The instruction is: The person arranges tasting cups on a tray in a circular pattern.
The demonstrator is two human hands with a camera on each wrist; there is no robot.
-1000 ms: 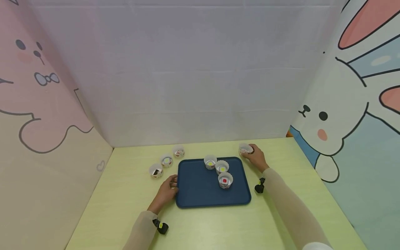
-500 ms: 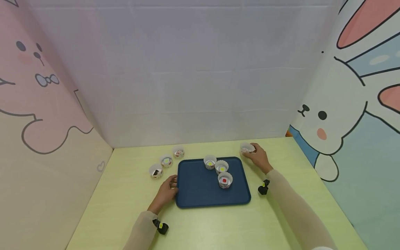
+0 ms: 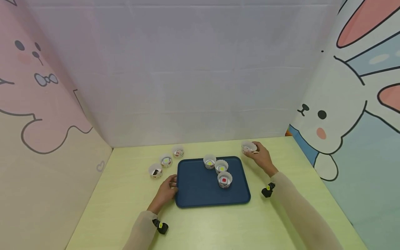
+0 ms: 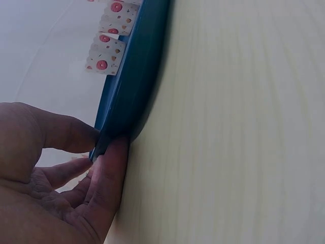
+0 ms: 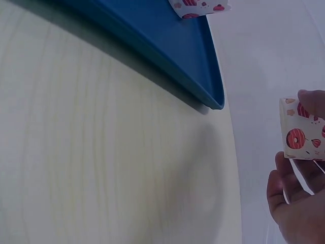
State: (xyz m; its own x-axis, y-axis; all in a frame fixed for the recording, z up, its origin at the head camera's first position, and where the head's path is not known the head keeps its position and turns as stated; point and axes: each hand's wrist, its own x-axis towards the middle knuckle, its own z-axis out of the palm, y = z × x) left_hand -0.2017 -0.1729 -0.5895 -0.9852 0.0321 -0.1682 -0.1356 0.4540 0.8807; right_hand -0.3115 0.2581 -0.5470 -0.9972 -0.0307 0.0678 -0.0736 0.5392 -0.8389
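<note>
My left hand (image 3: 165, 192) pinches the left rim of a dark blue tray (image 3: 197, 194); in the left wrist view the thumb lies over the rim and fingers reach beneath it. Past the tray's far right corner, my right hand (image 3: 263, 159) holds a white paper baking cup (image 3: 247, 146) by its side. The right wrist view shows red donut and cake prints on that baking cup (image 5: 304, 134), between thumb and fingers. On the tray's right half stand three similar cups: one at the back (image 3: 209, 161), a middle cup (image 3: 221, 166) and a front cup (image 3: 225, 180) with a red piece inside.
Left of the tray, three more baking cups stand in a slanted row on the pale table (image 3: 206, 229): a near cup (image 3: 155, 171) with a dark piece, a middle cup (image 3: 166, 160), and a far cup (image 3: 178, 151). White sheeting (image 3: 187, 86) rises behind the table.
My right hand has moved slightly right and away with the baking cup, and its forearm has swung right. The left hand keeps its grip on the tray.
</note>
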